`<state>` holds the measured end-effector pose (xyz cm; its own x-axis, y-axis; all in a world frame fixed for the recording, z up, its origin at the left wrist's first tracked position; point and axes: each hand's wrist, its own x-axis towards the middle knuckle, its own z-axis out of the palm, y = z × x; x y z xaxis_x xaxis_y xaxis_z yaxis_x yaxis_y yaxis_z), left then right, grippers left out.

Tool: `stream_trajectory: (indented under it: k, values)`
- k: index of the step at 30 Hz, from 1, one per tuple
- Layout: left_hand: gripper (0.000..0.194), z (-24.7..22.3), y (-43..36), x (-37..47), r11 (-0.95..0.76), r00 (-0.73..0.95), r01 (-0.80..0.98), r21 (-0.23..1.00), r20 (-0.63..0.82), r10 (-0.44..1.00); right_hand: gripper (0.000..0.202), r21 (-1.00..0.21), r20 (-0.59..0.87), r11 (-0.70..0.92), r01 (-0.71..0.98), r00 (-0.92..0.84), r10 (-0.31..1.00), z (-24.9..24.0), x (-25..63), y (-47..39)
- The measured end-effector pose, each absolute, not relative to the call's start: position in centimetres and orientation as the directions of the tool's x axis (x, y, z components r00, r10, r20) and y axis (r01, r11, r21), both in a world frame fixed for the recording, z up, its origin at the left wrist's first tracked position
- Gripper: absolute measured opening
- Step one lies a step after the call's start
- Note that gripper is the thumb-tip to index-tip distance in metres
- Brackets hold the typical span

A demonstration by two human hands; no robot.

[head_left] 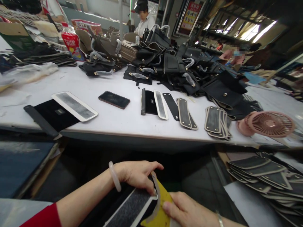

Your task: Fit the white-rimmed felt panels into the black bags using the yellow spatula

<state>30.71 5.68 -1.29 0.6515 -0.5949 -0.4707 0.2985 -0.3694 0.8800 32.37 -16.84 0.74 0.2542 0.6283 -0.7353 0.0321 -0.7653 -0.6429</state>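
Observation:
At the bottom of the head view, below the table's front edge, my left hand (136, 175) pinches the end of a black bag panel (132, 205) with a white-edged grey strip. Its thumb presses near the strip's corner, and the index finger sticks out to the right. My right hand (183, 209) is closed on a stiff yellow piece (162, 197) with a worn grey edge, thumb on top. This yellow piece meets the panel's end between my hands. The panel's lower part runs out of the frame, and the right fingertips are hidden behind the yellow piece.
On the white table (113, 123) lie two similar black panels (53, 115), (150, 102), a phone (115, 99), stacked grey strips (213, 119) and a pink fan (267, 124). Black bags (175, 63) are heaped behind. More cut pieces (262, 173) lie at right. Other people work beyond.

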Motion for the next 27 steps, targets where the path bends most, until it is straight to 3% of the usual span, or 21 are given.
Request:
stream_trajectory:
  k: [9,17,23,27]
  values:
    - [0.095,-1.7,5.8,30.6,-0.335,0.649,0.338,0.879,-0.476,-0.593,0.057,-0.735,-0.676,-0.649,-0.195,0.283,0.680,-1.6,30.5,-17.5]
    - [0.097,-2.4,5.8,30.2,-0.299,0.672,0.346,0.889,-0.457,-0.583,0.048,-0.711,-0.696,-0.686,-0.154,0.294,0.655,-0.6,31.1,-16.8]
    - [0.095,-2.8,5.5,30.2,-0.218,0.704,0.358,0.908,-0.415,-0.576,0.064,-0.728,-0.684,-0.651,-0.216,0.299,0.666,-1.8,30.3,-16.9]
    - [0.095,-3.4,5.5,29.7,-0.051,0.721,0.424,0.904,-0.372,-0.584,0.072,-0.769,-0.639,-0.592,-0.242,0.264,0.723,-2.4,29.4,-15.6]
